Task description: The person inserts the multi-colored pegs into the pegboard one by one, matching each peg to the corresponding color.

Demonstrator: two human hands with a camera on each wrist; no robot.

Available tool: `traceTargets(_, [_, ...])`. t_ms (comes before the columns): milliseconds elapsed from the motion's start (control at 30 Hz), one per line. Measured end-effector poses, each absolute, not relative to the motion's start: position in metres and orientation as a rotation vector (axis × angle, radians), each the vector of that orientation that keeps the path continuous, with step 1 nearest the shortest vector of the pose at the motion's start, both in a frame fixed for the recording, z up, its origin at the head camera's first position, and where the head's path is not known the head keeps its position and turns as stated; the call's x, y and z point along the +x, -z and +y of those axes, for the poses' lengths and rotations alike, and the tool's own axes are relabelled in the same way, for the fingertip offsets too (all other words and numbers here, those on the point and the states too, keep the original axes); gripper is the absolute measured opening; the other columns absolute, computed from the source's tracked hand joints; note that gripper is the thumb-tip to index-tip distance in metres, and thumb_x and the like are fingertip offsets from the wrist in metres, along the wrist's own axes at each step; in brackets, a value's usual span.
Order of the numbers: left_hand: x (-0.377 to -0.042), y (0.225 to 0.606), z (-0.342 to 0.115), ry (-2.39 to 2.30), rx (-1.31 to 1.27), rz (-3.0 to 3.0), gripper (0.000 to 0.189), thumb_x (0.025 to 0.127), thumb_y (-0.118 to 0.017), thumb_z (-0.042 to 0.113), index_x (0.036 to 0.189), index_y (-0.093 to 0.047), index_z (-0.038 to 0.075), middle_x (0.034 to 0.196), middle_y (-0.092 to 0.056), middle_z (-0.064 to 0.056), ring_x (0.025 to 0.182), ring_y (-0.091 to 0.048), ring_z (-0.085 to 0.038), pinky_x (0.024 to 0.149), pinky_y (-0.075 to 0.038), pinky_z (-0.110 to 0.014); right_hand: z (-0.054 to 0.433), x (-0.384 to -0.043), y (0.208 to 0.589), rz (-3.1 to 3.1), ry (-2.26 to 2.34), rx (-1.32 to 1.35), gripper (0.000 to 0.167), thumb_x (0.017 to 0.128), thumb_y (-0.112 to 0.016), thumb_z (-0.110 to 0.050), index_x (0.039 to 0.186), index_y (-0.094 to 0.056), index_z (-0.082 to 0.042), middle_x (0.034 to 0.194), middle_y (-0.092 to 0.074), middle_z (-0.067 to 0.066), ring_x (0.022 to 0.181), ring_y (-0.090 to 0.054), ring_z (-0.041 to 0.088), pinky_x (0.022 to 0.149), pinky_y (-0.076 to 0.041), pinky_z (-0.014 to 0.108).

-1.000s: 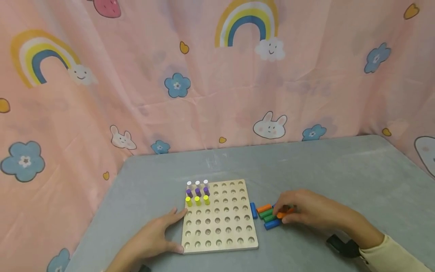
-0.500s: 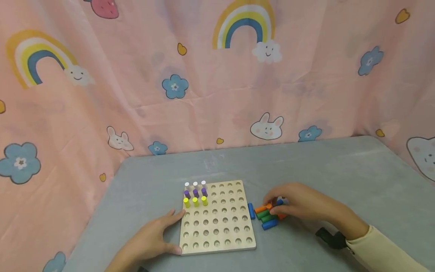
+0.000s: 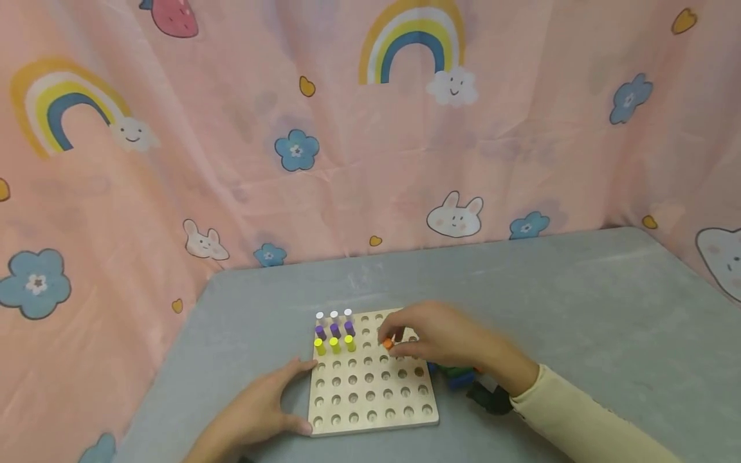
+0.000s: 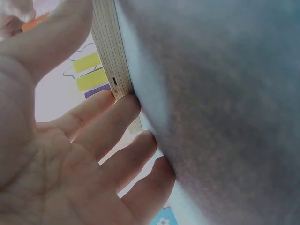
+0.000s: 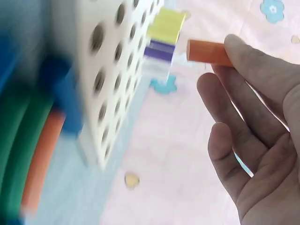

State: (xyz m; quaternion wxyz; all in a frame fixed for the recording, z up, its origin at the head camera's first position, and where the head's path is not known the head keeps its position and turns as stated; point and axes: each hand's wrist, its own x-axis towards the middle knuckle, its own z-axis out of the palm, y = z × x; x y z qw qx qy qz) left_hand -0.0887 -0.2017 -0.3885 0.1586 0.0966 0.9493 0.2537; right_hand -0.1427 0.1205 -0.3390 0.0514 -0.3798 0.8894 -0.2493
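Pinched between the thumb and fingers of the right hand (image 3: 441, 331) in the head view is an orange cylindrical peg (image 3: 388, 344), over the right half of a light wooden pegboard (image 3: 362, 406). Left of the grip, three yellow pegs (image 3: 334, 346), three purple pegs (image 3: 335, 330) and three white pegs (image 3: 334, 316) stand upright in neighbouring rows of holes. Right of the grip, below the wrist, loose green pegs (image 3: 457, 371) and blue pegs (image 3: 461, 381) lie partly hidden on the grey table (image 3: 550, 302). Well left of the grip, the left hand (image 3: 260, 399) touches the pegboard's left side, thumb and fingers set wide apart.

From the left wrist, that hand's fingertips rest along the plywood edge; the orange peg shows small beyond them, at the upper left.

On the right wrist camera, the grip is narrow, at one end of the orange peg; its other end points toward the holed face, with a gap showing. The remaining fingers curve loosely beside it. Lower left of the grip, the loose pegs are blurred.
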Motion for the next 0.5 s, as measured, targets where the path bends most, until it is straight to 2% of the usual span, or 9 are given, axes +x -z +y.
traceTargets(167, [-0.088,0.391,-0.200,-0.736,0.273,2.699,0.098,0.055,-0.092,0.046,0.143,-0.051,0.034,0.154,-0.044,-0.020,0.139,-0.046,-0.043,0.108,-0.038,-0.064,0.089,-0.149,0.346,2.632,0.816,-1.218,0.016,0.090,-0.074,-0.026,0.106,-0.073,-0.024,0.096,-0.070,-0.019,0.087,-0.062,-0.003,0.075,-0.052,0.021])
traceTargets(367, [-0.089,0.392,-0.202,-0.751,0.338,2.719,0.099,0.055,-0.091,0.047,0.143,-0.049,0.028,0.149,-0.054,-0.003,0.133,-0.053,-0.036,0.105,-0.043,-0.062,0.056,-0.155,0.352,2.610,0.818,-1.217,0.020,0.088,-0.076,-0.025,0.108,-0.074,-0.020,0.096,-0.072,-0.014,0.085,-0.064,-0.004,0.077,-0.052,0.018])
traceTargets(500, [-0.088,0.391,-0.203,-0.736,0.308,2.727,0.101,0.055,-0.091,0.049,0.144,-0.050,0.028,0.151,-0.050,-0.012,0.135,-0.051,-0.038,0.106,-0.041,-0.062,0.035,-0.155,0.354,2.641,0.775,-1.210,0.021,0.088,-0.077,-0.026,0.108,-0.074,-0.020,0.096,-0.074,-0.013,0.084,-0.064,-0.005,0.078,-0.052,0.017])
